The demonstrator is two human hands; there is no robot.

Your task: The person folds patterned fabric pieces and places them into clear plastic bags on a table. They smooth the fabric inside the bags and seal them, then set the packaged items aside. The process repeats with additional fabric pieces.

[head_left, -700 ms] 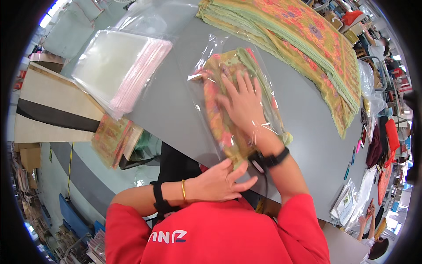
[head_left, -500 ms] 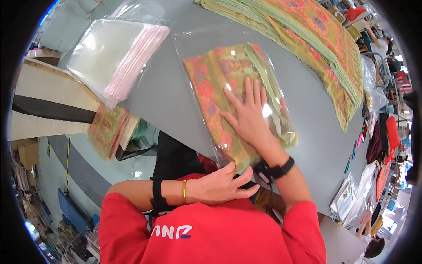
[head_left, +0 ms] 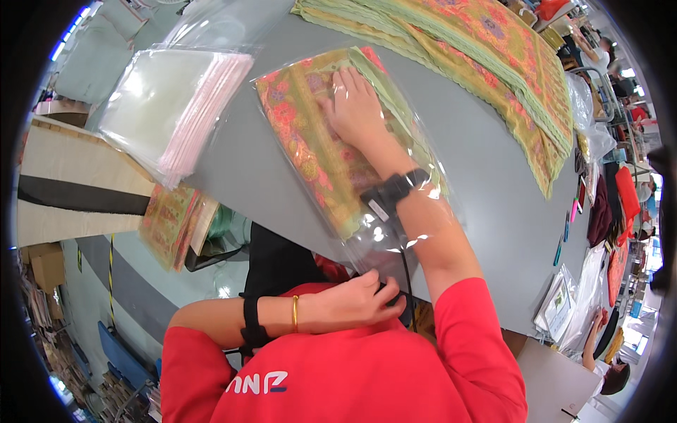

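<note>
A folded green and orange floral cloth [head_left: 303, 134] with a scalloped pale green edge lies inside a clear plastic bag [head_left: 384, 243] on the grey table. My right hand [head_left: 357, 109] reaches into the bag and rests on the cloth near its far end, fingers stretched and fairly flat. The bag's film passes over my wrist, which wears a black band, and part of the forearm. At the bag's near end, by the table edge, my left hand [head_left: 349, 302] is curled with its fingertips on the film; their grip is partly hidden.
A stack of clear bags with pink edges [head_left: 176, 106] lies at the left. More floral cloths [head_left: 479, 63] spread across the far right. Packed floral pieces [head_left: 169, 229] sit below the left table edge. Pens [head_left: 566, 229] and papers [head_left: 557, 310] lie along the right side.
My right hand has moved farther away and is inside the bag. The cloth has shifted away from me and leftward, leaving bare film at the near end. My left fingers have curled closer.
</note>
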